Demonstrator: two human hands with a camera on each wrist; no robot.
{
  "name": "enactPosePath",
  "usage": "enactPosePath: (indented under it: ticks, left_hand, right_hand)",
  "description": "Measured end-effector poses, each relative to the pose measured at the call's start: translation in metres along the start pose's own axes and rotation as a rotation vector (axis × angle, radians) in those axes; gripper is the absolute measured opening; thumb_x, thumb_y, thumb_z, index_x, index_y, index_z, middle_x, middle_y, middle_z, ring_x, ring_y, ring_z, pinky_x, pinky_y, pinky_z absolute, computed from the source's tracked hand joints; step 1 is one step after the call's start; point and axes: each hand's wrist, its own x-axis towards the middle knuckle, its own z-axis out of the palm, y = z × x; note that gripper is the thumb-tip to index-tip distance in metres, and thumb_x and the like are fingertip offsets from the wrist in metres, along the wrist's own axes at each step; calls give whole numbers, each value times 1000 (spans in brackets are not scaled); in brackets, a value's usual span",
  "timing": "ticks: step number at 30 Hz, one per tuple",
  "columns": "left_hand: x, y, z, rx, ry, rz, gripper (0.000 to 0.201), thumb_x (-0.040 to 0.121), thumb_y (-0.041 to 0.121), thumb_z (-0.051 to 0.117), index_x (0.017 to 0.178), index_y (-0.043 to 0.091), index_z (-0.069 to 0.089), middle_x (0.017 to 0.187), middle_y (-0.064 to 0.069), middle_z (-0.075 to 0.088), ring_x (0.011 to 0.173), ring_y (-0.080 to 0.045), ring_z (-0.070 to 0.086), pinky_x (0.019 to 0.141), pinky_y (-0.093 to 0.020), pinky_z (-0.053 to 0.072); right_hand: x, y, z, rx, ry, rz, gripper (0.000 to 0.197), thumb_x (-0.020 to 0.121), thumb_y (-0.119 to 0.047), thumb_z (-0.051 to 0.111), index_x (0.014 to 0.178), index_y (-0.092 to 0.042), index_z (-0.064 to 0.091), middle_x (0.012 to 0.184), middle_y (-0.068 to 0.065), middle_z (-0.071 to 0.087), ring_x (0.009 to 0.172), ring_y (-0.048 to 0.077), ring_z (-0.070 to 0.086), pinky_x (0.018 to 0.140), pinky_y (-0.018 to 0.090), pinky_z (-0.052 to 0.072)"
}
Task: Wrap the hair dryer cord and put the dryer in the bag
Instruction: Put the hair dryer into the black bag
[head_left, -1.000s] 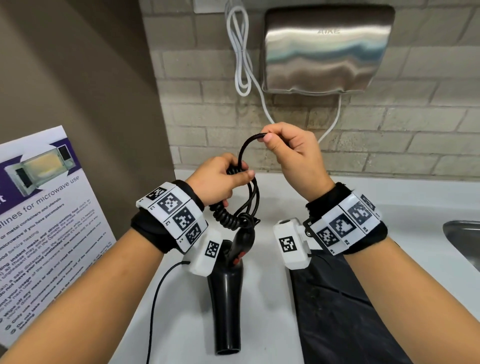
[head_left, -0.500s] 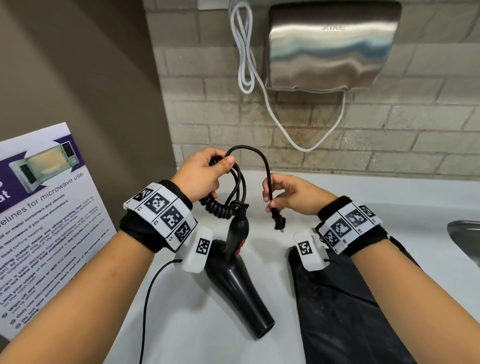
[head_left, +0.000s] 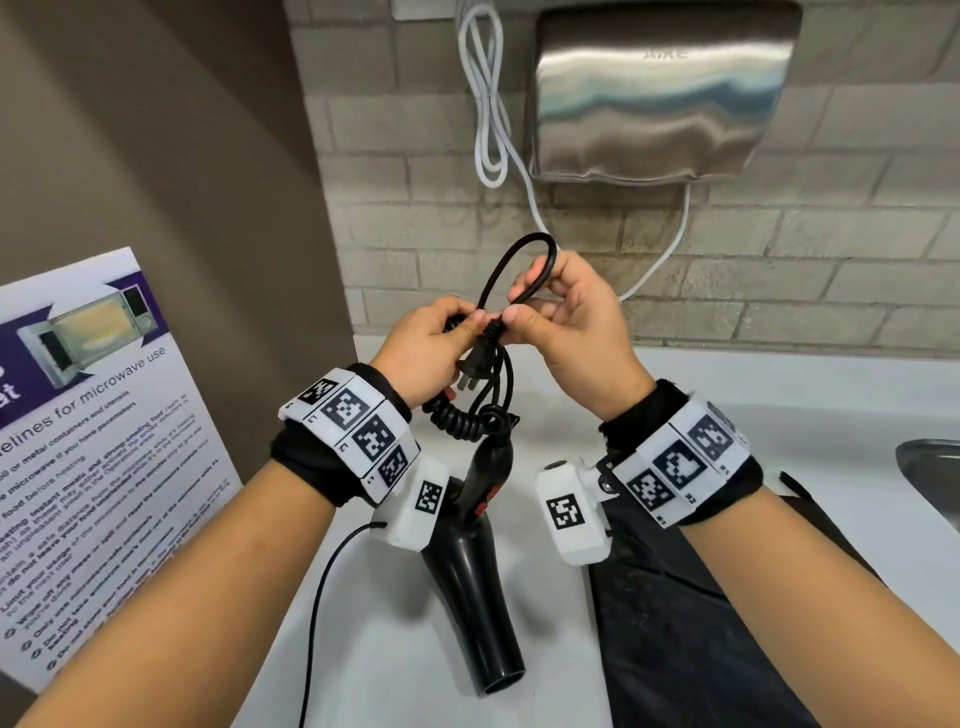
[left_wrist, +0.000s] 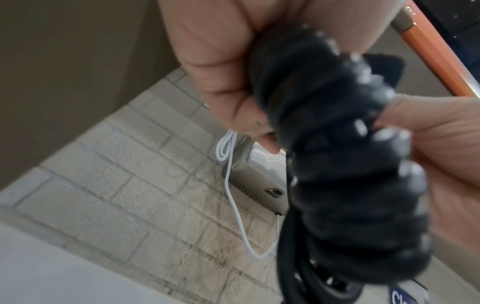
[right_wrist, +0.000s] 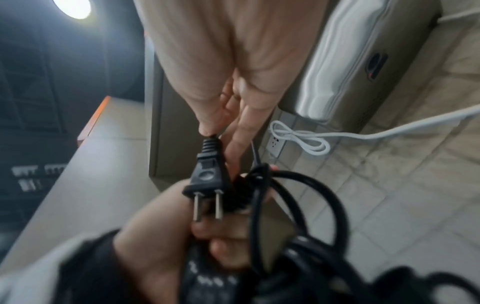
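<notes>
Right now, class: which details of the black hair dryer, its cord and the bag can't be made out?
- Black hair dryer: rear hidden by left wrist camera, head view.
- Black bag: opening cut off, bottom edge.
- Black coiled cord: blurred, left wrist view; loop count unreadable.

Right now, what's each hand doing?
Left hand: fingers curled round the bundled cord, the hair dryer hanging below.
Right hand: pinching the cord just behind the plug.
</notes>
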Motion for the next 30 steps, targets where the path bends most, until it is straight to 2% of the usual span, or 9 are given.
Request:
enactPosePath:
  ticks: [2, 8, 12, 15, 18, 22, 25, 28, 30]
  left_hand:
    - [-1, -2, -1, -64, -25, -22, 14, 97, 23, 44, 91, 19, 55, 74, -5, 54, 31, -3, 40, 35, -19, 42]
    - [-4, -3, -1, -140, -50, -30, 18, 97, 22, 44, 106, 14, 57, 90, 0, 58, 31, -2, 36, 38, -18, 42]
    - [-10, -1, 2, -231, -79, -12, 25, 96, 15, 46, 116, 27, 56, 76, 3, 54, 32, -3, 34, 37, -17, 41]
    - [-13, 3, 4, -271, -128, 2, 32, 96, 11, 46, 112, 36, 55, 66, 4, 53, 33, -4, 31, 36, -17, 40]
    - [-14, 5, 4, -296, -142, -6, 27, 96, 10, 45, 108, 29, 60, 67, -5, 48, 32, -4, 31, 35, -17, 38]
    - [-11, 2, -6, -295, -121, -62, 25, 96, 14, 45, 100, 31, 64, 76, 0, 55, 31, -4, 30, 35, -15, 37]
    - [-10, -3, -18, -303, -90, -77, 25, 97, 15, 44, 96, 29, 65, 73, 2, 51, 32, -4, 28, 35, -15, 37]
    - [-12, -5, -22, -308, -96, -67, 22, 96, 25, 44, 92, 28, 65, 73, 5, 55, 31, -4, 27, 34, -15, 36]
    - [-14, -3, -20, -296, -112, -47, 28, 86, 45, 46, 89, 26, 66, 65, 13, 61, 30, -5, 27, 34, -15, 35]
  right_hand:
    - [-4, 7, 1, -98, 15, -44, 27, 72, -1, 61, 82, -21, 45, 79, -4, 54, 73, 18, 61, 74, 38, 54]
    - [-15, 31, -3, -540, 39, -141, 35, 72, -1, 70, 76, -26, 46, 75, -10, 51, 71, 1, 47, 68, 10, 39]
    - [-12, 41, 7, -469, 133, -58, 36, 67, -2, 68, 87, -17, 42, 84, 3, 47, 80, 12, 51, 70, 20, 44]
    - [-5, 43, 6, -261, -188, 142, 35, 69, 2, 55, 97, -18, 47, 92, 5, 59, 93, 21, 60, 84, 33, 52]
    - [0, 43, 5, -256, -378, 218, 29, 70, -1, 44, 93, -17, 52, 85, 22, 63, 79, 27, 64, 81, 46, 52]
    - [2, 46, -3, -393, -445, 202, 22, 82, -18, 55, 103, -19, 49, 80, -4, 56, 60, -1, 53, 61, 19, 45]
    - [-1, 52, -20, -385, -544, 321, 32, 82, -34, 52, 102, -10, 53, 85, -10, 57, 78, -4, 53, 77, 18, 44]
    - [-1, 56, -27, -437, -519, 332, 22, 93, -25, 42, 95, -12, 59, 75, -26, 59, 77, -10, 52, 85, 18, 39]
    - [2, 55, -26, -595, -479, 270, 23, 97, -14, 42, 99, -9, 64, 88, -21, 62, 87, -2, 55, 91, 23, 40]
